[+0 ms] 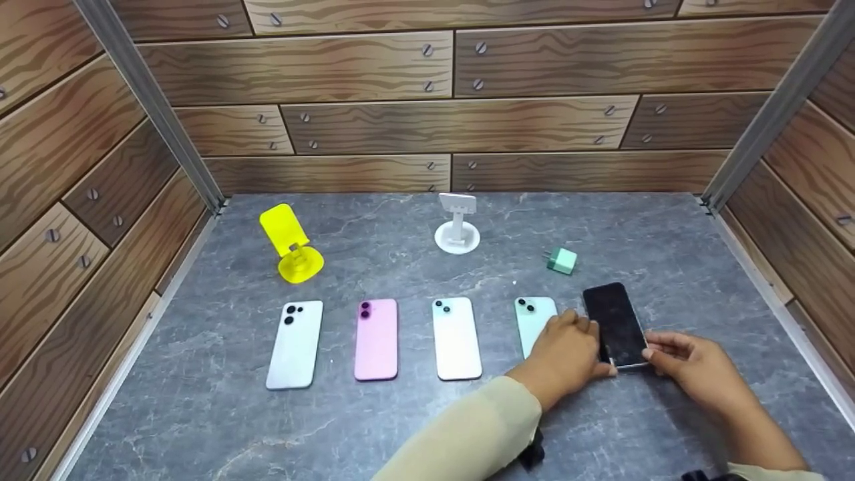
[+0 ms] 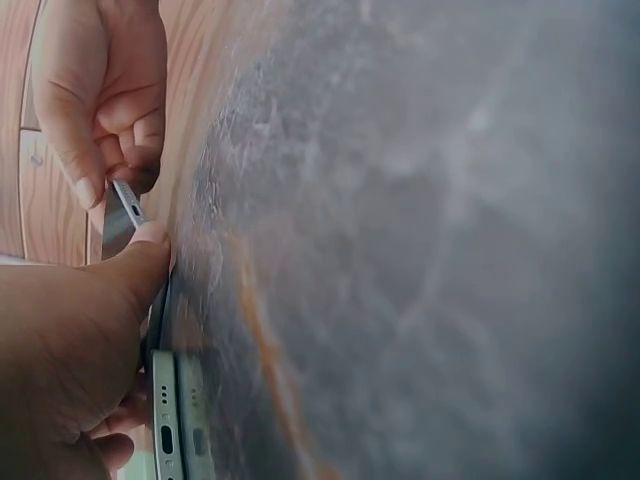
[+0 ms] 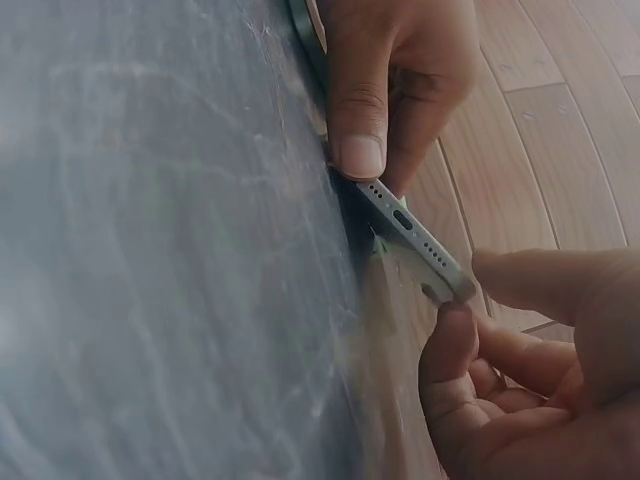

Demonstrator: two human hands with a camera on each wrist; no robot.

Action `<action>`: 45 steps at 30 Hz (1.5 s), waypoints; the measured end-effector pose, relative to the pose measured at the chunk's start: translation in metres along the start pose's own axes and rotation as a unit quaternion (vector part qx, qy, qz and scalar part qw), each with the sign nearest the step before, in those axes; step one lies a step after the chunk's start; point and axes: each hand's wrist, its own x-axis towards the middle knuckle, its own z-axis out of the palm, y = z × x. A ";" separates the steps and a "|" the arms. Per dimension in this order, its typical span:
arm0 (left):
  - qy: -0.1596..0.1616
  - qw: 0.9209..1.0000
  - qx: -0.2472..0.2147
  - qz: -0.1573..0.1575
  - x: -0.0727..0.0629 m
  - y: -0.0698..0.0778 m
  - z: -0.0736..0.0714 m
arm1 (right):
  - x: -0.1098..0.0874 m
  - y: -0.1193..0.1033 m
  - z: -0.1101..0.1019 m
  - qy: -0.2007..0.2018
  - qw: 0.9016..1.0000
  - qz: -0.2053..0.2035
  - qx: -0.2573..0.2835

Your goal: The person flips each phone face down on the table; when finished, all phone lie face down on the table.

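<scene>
A phone with a black screen (image 1: pixel 616 324) lies face up at the right end of a row of phones. My left hand (image 1: pixel 564 347) holds its left edge, with the thumb at the lower left corner. Thumb and fingers of my right hand (image 1: pixel 698 367) pinch the lower right corner. In the right wrist view the phone's port edge (image 3: pixel 405 222) slants, with the right hand's side lifted off the table. Partly hidden under my left hand is a mint green phone (image 1: pixel 534 321), lying back up.
Further left lie a white phone (image 1: pixel 457 344), a pink phone (image 1: pixel 376 344) and a pale silver phone (image 1: pixel 296 347), backs up. Behind stand a yellow phone stand (image 1: pixel 287 234), a white phone stand (image 1: pixel 457 230) and a green charger plug (image 1: pixel 562 260). Wood-patterned walls (image 1: pixel 374 67) enclose the grey table (image 1: pixel 200 427).
</scene>
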 end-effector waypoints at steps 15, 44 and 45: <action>-0.002 1.000 -0.014 -0.006 -0.002 0.000 -0.002 | -0.002 -0.007 0.009 -0.005 0.999 0.028 0.036; 0.139 0.941 -0.275 -0.138 0.010 -0.022 -0.023 | -0.022 -0.025 0.025 0.177 0.954 -0.165 -0.175; 0.141 0.941 -0.276 -0.136 0.010 -0.022 -0.022 | -0.022 -0.025 0.026 0.176 0.954 -0.172 -0.171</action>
